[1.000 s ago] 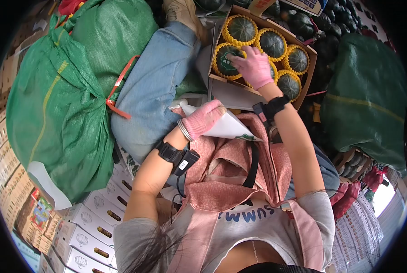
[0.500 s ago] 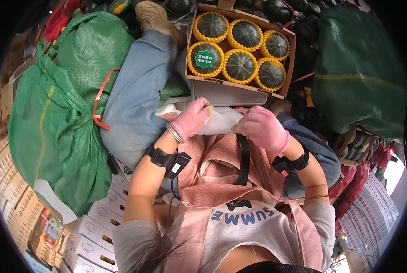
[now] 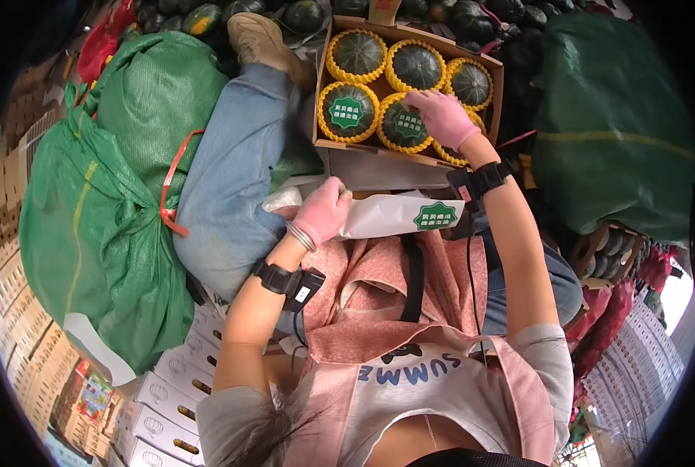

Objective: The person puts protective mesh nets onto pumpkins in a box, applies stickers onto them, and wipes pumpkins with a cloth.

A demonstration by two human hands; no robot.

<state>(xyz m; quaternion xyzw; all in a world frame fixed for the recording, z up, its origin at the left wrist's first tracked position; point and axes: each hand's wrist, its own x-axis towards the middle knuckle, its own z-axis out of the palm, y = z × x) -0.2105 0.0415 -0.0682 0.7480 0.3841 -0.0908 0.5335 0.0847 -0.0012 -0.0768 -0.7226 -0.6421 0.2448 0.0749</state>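
My left hand [image 3: 324,210], in a pink glove, is closed on a white strip of sticker backing [image 3: 390,216]. At its right end the strip bears a green label [image 3: 436,216] with white characters. My right hand [image 3: 447,121], gloved alike, reaches into the cardboard box, its fingertips pinched at the top edge of a green sticker [image 3: 409,126]. That sticker lies over the front middle dark green pumpkin [image 3: 398,140]; whether it is fully stuck down I cannot tell. The front left pumpkin [image 3: 347,128] carries a similar sticker. Several pumpkins sit in yellow foam nets, one partly hidden by my hand.
The cardboard box [image 3: 497,97] rests on a grey support in front of me. Green woven sacks [image 3: 98,233] stand at the left, another dark green sack [image 3: 612,132] at the right. Loose pumpkins [image 3: 304,15] lie behind the box. White printed cartons [image 3: 164,401] are at lower left.
My right hand has gone from the strip forward to the front middle pumpkin, where a green sticker now shows. The strip now extends rightward from my left hand, showing another green label.
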